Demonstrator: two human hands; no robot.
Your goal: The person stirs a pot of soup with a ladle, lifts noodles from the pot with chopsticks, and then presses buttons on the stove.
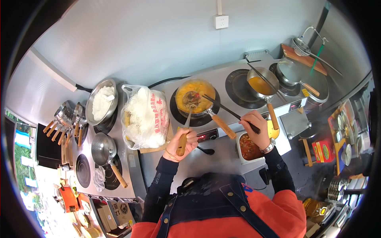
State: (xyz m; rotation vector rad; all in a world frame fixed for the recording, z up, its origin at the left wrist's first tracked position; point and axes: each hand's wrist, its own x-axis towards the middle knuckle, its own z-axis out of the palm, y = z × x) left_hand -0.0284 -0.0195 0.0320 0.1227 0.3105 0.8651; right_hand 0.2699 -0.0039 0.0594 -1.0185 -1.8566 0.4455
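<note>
A pan of orange-yellow broth (195, 88) sits on a burner in the middle. My left hand (182, 143) is closed round the wooden handle of a ladle or strainer (189, 120), whose head lies in the broth with dark and red bits in it. Long dark chopsticks (224, 107) are held in my right hand (256, 129), their tips over the broth near the strainer's head. The pan's wooden handle (223, 127) points toward the front right, between my hands, and neither touches it. Left of the pan is a plastic bag of white noodles (145, 117).
A metal bowl of white food (103, 102) and an empty pan (104, 148) stand at left. Right of the middle pan are a pan with yellow liquid (260, 85) and another pan (288, 72). A container of red sauce (249, 147) lies by my right wrist.
</note>
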